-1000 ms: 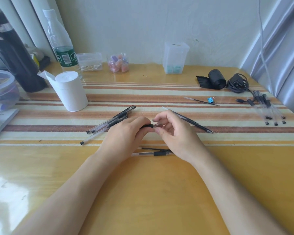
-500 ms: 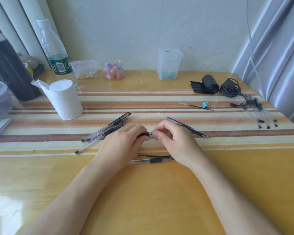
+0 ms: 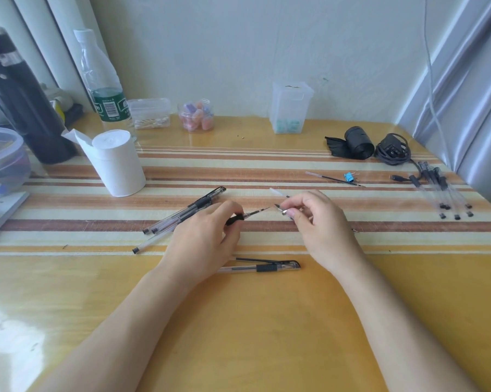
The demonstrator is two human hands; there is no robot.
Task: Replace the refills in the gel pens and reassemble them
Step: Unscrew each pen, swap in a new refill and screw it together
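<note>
My left hand (image 3: 207, 236) curls round the clear gel pen with the black rubber grip (image 3: 234, 219), low over the striped tablecloth (image 3: 238, 171). My right hand (image 3: 320, 222) pinches the small silvery tip cone (image 3: 282, 211) at the end of the thin dark refill (image 3: 260, 211) bared between them. I judge I am mid-disassembly: next comes parking the cone and drawing the refill straight out, unbent.
</note>
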